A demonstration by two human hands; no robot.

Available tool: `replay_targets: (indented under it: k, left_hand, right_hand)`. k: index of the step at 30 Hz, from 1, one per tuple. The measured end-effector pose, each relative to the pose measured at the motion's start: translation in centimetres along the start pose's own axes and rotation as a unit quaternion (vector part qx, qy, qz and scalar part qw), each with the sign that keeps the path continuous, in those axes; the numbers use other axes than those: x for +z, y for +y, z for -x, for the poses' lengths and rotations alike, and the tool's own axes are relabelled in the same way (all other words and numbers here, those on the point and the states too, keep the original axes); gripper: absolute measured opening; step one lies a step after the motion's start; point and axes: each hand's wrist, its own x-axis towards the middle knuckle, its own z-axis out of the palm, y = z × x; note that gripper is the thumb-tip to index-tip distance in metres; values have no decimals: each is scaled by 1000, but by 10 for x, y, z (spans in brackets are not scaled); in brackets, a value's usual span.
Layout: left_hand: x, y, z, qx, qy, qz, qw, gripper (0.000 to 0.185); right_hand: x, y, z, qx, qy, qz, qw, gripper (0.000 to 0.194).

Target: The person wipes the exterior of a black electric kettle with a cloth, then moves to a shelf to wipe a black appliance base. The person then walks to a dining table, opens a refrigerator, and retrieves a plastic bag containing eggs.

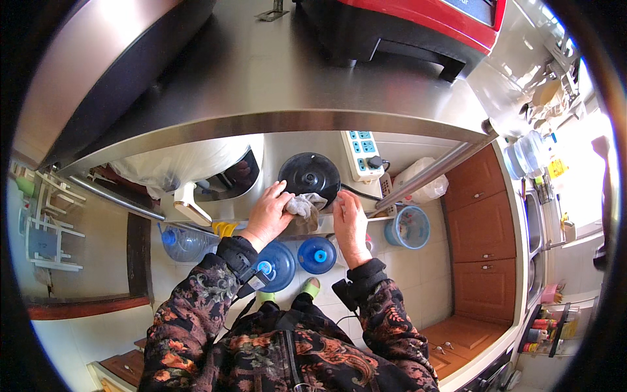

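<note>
A round black kettle power base (309, 175) lies on the lower metal shelf (274, 147) before me. My left hand (270, 211) holds a crumpled grey cloth (306, 208) at the near edge of the base. My right hand (350, 224) is at the base's near right edge, its fingers bent; whether they grip the rim cannot be told. A black cord (361, 192) runs from the base to the right. Behind it stands a white power strip (363, 153) with a black plug (376, 162) in it.
Above is a steel shelf (274, 98) with a red and black appliance (392, 29). A white appliance with a handle (192, 208) stands at left. Large blue water bottles (317, 256) and a blue bucket (407, 227) are on the floor below. A metal post (416, 183) slants at right.
</note>
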Motion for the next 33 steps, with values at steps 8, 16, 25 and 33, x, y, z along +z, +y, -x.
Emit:
replay_targets:
  k: [8,16,25,33]
  left_hand:
    - [7,31,-8,-46,14,-112,993,50]
    - [28,-6,-13,-64,65,48,995,66]
    - [7,-20,-32,-78,100,91,988,25]
    - [6,-9,-31,-130,128,89,979,28]
  right_hand:
    - [29,-1,-14,-67,-20,122,990,33]
    - [23,0,-10,-81,-47,111,989,32]
    - [19,6,-12,-91,-54,107,989,31]
    - [17,3,-21,-79,-72,88,990,32]
